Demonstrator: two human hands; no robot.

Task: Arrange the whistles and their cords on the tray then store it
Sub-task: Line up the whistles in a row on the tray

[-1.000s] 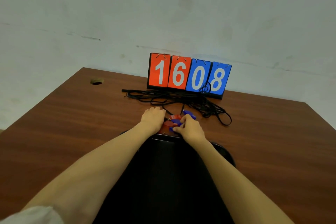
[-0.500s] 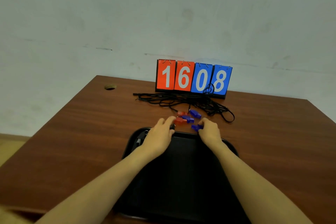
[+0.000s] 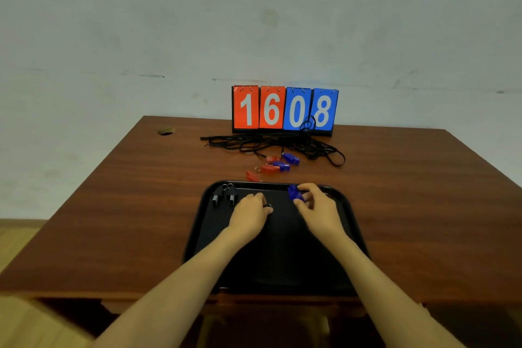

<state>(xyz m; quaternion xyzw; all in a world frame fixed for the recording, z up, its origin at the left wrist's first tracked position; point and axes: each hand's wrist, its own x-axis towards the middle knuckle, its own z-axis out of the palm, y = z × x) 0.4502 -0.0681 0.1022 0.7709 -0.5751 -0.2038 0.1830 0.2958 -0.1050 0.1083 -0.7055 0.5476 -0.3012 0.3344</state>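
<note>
bench [image 3: 113, 220] carried everything. tray [image 3: 282, 268] sat at the near edge, square to the person, probably so both hands could load it without reaching. scoreboard [image 3: 284, 110] stood at the far edge, reading 1608. cords [image 3: 271, 144] lay in one black tangle just in front of it, with one loop up against the board and none on the tray yet.

left hand [image 3: 250, 213] was low over the tray, fingers curled round a dark piece with a metal ring [image 3: 269, 207] showing at the fingertips. likely a black whistle, couldn't confirm. right hand [image 3: 317, 210] was over the tray's far right, fingers pinched together on a blue whistle [image 3: 295, 192], apparently about to set it down.

loose whistles [image 3: 278, 165], red and blue, lay on the bench between cords and tray; one red whistle [image 3: 252, 175] was just beside the far rim. two black whistles [image 3: 224, 196] lay side by side in the tray's far left corner, rings pointing away. read as sorting by colour.
</note>
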